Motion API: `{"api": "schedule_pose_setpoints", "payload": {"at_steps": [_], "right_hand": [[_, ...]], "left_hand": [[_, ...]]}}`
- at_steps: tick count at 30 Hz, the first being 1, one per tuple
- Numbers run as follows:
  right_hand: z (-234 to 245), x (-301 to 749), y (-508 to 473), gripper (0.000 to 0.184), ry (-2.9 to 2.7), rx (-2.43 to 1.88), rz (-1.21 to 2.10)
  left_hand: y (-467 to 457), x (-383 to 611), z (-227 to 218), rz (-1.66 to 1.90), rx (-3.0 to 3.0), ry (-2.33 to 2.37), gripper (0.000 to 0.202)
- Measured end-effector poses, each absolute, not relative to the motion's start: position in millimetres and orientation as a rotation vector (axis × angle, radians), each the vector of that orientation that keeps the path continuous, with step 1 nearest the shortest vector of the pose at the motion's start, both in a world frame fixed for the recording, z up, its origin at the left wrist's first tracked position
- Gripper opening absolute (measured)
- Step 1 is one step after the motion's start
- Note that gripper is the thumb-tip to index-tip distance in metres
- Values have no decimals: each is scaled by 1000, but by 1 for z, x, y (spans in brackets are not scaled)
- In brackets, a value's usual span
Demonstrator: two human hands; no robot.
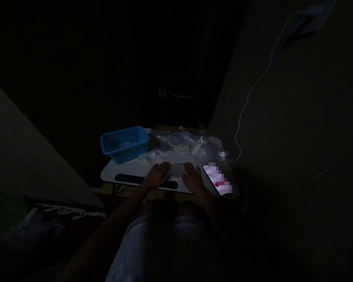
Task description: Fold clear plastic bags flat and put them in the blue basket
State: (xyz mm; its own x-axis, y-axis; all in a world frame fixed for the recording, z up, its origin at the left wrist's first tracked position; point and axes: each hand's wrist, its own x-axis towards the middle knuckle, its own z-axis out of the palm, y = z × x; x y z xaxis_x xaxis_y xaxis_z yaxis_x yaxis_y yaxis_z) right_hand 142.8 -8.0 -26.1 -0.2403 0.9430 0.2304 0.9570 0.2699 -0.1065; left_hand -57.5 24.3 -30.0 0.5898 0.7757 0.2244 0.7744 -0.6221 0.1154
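The scene is very dark. My left hand (159, 173) and my right hand (192, 177) lie flat, fingers stretched out, on a small white lap table (120, 172). Between them rests a clear plastic bag or sheet (177, 169), which both hands touch at its sides. Just beyond the hands lie several pale folded items that look like white gloves (151, 156) and crumpled clear plastic wrapping (182, 140).
A blue plastic tub (124, 143) stands at the table's far left corner. A lit phone (217, 179) lies at the right edge. A white cable (253, 88) hangs down the wall on the right. A dark slot (129, 179) runs along the table's near edge.
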Motion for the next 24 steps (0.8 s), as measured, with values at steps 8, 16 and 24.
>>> {"api": "schedule_pose_setpoints", "payload": {"at_steps": [8, 16, 24], "right_hand": [[-25, 142, -10, 49, -2279, -1744, -122], [-24, 142, -11, 48, -2302, -1739, -121], [-22, 142, -12, 46, -2320, -1725, -115]], "left_hand": [[21, -55, -25, 378, 2881, 1288, 48], [21, -55, -25, 515, 2825, 1269, 40], [27, -54, -31, 459, 2737, 1412, 44]]}}
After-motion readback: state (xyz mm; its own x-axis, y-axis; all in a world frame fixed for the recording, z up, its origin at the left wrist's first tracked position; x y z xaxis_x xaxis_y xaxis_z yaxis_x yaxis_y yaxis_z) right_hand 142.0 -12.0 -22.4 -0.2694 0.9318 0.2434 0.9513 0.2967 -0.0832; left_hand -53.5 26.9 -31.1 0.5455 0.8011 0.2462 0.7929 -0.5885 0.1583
